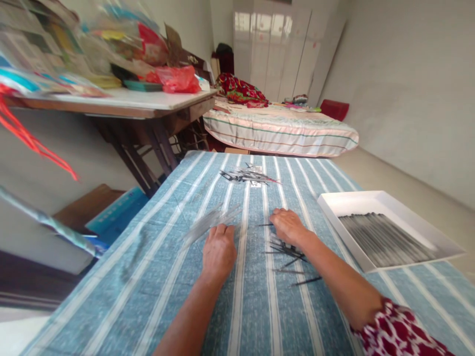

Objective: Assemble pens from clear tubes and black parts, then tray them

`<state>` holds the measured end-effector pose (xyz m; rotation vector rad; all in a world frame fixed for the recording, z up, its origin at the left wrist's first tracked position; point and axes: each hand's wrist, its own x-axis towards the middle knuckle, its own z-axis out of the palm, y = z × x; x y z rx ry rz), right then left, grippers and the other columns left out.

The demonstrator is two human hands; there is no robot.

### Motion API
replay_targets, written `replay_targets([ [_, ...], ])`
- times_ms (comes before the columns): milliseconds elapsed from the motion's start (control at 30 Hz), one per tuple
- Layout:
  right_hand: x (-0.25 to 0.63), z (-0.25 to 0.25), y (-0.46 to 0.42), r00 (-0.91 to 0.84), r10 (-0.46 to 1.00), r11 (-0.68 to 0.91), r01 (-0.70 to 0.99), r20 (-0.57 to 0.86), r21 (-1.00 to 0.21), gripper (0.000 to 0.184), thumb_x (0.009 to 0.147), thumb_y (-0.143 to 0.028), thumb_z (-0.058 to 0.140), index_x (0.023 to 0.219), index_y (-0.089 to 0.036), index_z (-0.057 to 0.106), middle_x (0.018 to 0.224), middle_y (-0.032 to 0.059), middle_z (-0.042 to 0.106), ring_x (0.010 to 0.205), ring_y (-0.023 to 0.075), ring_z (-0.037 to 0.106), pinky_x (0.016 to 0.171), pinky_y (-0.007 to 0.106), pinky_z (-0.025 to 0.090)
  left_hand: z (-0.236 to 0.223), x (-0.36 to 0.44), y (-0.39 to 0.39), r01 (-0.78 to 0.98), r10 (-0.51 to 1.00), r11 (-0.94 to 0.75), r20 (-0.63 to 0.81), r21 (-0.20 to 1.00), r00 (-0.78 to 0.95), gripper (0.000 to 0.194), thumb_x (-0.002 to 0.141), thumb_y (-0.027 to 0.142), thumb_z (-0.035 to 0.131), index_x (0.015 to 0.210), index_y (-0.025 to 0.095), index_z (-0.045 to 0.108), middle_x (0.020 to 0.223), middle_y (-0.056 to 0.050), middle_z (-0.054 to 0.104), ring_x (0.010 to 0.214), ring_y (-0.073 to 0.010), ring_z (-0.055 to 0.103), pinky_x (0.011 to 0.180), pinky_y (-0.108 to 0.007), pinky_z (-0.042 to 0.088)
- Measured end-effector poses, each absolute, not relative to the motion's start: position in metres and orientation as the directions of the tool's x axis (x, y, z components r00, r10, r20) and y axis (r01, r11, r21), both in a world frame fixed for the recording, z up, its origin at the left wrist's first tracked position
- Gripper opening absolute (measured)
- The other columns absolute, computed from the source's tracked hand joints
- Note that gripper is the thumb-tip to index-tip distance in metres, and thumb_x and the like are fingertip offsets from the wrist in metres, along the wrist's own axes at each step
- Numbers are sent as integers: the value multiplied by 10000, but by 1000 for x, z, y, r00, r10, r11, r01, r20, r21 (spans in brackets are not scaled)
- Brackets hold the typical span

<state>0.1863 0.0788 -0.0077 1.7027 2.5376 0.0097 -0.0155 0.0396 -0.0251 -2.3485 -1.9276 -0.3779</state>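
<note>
My left hand (pixel 219 251) rests on the striped cloth with its fingers curled, at the near edge of a loose bundle of thin clear plastic sleeves (pixel 204 225). What its fingertips grip, if anything, is hidden. To the right, my right hand (pixel 288 226) is closed over a scattered pile of thin black sticks (pixel 285 249). One black stick (pixel 264 225) pokes out to the left from under its fingers. Farther back lies another heap of slender dark and clear pieces (pixel 247 174), with a small printed white label (pixel 256 185) partly beneath it.
A shallow white box (pixel 382 200) at right holds a row of slender dark pieces (pixel 382 240). The blue striped cloth (pixel 178 306) covers the table. At left stands a higher table (pixel 178 101) with bags. A bed (pixel 282 131) stands behind.
</note>
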Motion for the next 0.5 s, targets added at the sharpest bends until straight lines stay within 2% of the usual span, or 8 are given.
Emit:
replay_targets([
  [167,190,4,77,-427,902,431,899,-62,74,207,788,-92,420,839,-119,619,912,117,613,866,203,541,753,284,355,-19,-18,40,906,989,-93,141,414,38,176,766,140,449,729,170,619,850,-116,593,930,-269,538,834,-395,401],
  [233,193,10,68,-424,905,425,903,-21,60,215,813,-121,397,854,-126,607,902,104,613,846,189,541,747,272,349,-18,-19,40,866,992,-60,123,496,-1,148,746,131,467,699,164,604,836,-113,603,931,-270,552,826,-397,407],
  [300,195,14,53,-409,910,412,911,67,-32,211,829,-157,385,827,-152,596,827,60,614,766,158,541,692,243,349,-17,-20,40,822,994,-36,107,568,-31,109,739,147,489,737,156,597,805,-93,618,869,-246,585,786,-371,433],
  [367,195,16,34,-383,911,409,887,155,-212,187,824,-184,401,764,-176,579,702,4,589,643,122,517,605,214,335,-16,-21,39,756,995,-10,82,655,-58,117,764,203,489,802,152,587,751,-57,625,755,-200,612,690,-314,469],
  [433,195,15,13,-368,911,412,819,184,-399,159,802,-184,431,705,-183,556,604,-29,542,556,99,478,543,195,313,-13,-22,36,511,995,43,8,858,-98,147,764,268,516,828,150,574,704,-26,618,642,-156,605,572,-254,476],
  [467,195,14,4,-367,913,407,782,180,-472,150,790,-176,444,681,-182,547,575,-37,521,535,94,464,525,189,305,-12,-22,34,296,993,81,-50,952,-111,153,742,281,552,818,149,569,686,-14,611,600,-137,593,527,-229,470],
  [500,194,13,-4,-365,916,396,750,169,-529,144,778,-168,454,662,-181,539,555,-41,504,521,90,453,511,186,300,-10,-22,32,47,987,121,-115,991,-114,156,705,268,599,799,148,565,671,-5,604,568,-120,579,494,-209,462],
])
